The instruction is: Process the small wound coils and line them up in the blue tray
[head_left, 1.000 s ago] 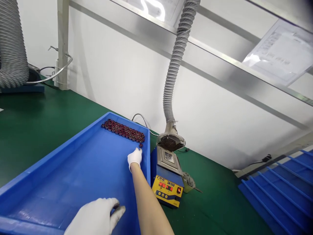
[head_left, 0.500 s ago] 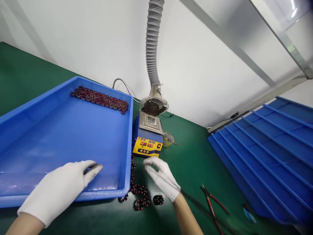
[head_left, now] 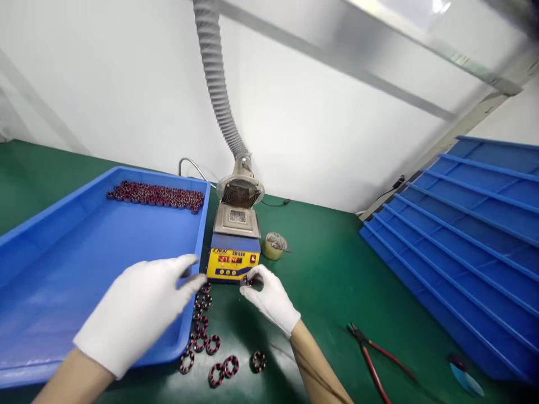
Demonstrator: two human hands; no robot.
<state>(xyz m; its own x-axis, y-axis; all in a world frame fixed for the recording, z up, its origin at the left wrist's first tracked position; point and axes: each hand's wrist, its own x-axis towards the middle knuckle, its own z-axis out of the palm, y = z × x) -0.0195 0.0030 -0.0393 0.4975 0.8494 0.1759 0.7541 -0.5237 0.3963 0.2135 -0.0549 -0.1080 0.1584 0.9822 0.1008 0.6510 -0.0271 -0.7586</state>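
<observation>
My left hand (head_left: 145, 308), in a white glove, is over the right rim of the blue tray (head_left: 126, 241), thumb and forefinger apart with nothing seen between them. In front of the yellow-fronted heating unit (head_left: 233, 264), my right hand (head_left: 269, 294), also gloved, pinches a small dark ring (head_left: 246, 281) between thumb and fingers. Several black rings with pink marks (head_left: 201, 324) lie on the green table beside the tray. One more ring (head_left: 258, 362) lies apart, nearer the front. Rows of such rings (head_left: 158, 194) fill the tray's far end.
A small yellowish cup (head_left: 273, 247) is right of the unit. A grey duct hose (head_left: 217, 78) hangs above it. Red-handled cutters (head_left: 370, 359) lie at the front right. A ribbed blue tray (head_left: 471, 235) leans at the right.
The view has shifted. My left hand has moved right, from inside the tray to its right rim. My right hand now shows a ring in its fingers near the unit's front.
</observation>
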